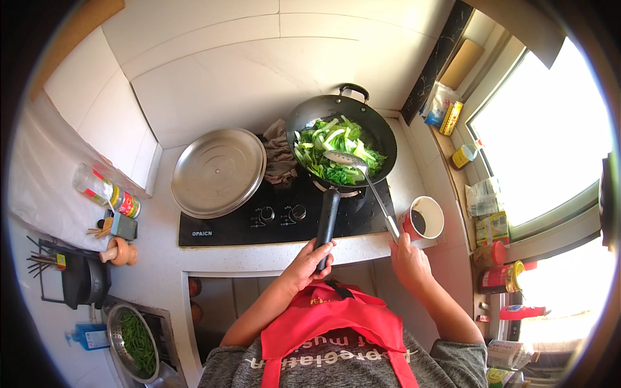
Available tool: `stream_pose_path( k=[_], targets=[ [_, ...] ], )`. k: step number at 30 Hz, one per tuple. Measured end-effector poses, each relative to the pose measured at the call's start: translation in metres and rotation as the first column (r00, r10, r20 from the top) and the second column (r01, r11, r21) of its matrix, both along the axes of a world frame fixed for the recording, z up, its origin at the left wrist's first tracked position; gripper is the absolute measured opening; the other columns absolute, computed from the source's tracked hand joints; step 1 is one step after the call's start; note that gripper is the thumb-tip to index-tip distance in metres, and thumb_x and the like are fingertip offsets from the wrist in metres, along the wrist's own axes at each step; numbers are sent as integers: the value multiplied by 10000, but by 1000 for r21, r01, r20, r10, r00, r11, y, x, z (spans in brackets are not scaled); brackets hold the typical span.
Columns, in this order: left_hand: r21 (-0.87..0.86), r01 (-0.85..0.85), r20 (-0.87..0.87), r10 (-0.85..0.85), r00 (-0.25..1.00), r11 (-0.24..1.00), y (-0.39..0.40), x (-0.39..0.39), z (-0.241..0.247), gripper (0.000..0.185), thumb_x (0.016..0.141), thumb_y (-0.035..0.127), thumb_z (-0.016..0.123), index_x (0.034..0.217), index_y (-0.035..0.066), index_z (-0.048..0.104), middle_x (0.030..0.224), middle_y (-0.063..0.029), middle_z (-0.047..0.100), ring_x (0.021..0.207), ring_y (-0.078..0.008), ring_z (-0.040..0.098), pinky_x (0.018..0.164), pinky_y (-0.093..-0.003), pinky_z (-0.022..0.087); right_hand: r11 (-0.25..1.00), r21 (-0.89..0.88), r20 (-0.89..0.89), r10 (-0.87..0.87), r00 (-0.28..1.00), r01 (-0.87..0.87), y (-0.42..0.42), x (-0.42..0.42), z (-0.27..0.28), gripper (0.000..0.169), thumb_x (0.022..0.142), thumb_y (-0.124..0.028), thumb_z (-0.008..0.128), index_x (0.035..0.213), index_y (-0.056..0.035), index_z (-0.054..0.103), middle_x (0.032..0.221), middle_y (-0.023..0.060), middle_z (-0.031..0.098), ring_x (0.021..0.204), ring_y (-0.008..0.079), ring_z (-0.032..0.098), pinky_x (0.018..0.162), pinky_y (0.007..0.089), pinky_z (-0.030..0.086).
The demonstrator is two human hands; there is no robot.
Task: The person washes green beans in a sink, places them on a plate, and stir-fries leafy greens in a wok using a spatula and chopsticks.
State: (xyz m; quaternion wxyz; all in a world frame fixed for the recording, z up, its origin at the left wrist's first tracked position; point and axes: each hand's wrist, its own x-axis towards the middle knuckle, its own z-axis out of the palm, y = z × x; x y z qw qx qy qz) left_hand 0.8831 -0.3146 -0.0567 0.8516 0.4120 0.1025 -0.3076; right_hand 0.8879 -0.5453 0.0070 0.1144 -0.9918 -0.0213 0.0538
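Note:
My left hand (310,262) is closed around the black handle of a wok (318,104), which sits on the right burner of a black glass hob (242,228). Chopped leafy greens (335,140) lie in the wok. My right hand (410,259) grips the handle of a slotted metal spatula or skimmer (376,189); its perforated head rests over the greens, near the wok's handle side. Just right of that tool stands a red and white paper cup (436,216) with dark contents.
A large metal lid (218,169) covers the hob's left side, beside a crumpled cloth (279,153). Jars and packets line the windowsill (449,174) at right. At lower left, a metal colander (114,330) holds green beans by the sink; a wooden mortar (123,252) stands above it.

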Motion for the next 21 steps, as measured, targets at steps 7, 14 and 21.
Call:
stream_pose_path(
  k=[7,14,21],
  targets=[
    [-12,23,9,-23,1000,1000,0,1,-3,255,872,274,506,1024,75,458,661,-28,469,456,-88,426,402,-184,331,953,289,122,-130,984,90,-23,5,26,195,874,-199,451,916,-12,482,660,258,540,648,429,550,535,491,401],
    [-50,35,28,-34,999,998,3,3,-6,248,867,265,512,1013,73,453,665,-28,471,461,-93,431,399,-192,330,744,639,-90,-182,979,197,-62,130,-10,358,895,-341,399,913,0,508,522,99,421,396,232,378,389,339,318],
    [-52,26,20,-25,999,998,2,3,-7,230,863,260,521,994,82,457,658,-17,470,469,-90,439,392,-188,331,173,707,-706,123,697,686,-26,162,-15,387,909,-382,362,982,-20,478,535,-64,235,400,36,203,337,181,157]
  ],
)
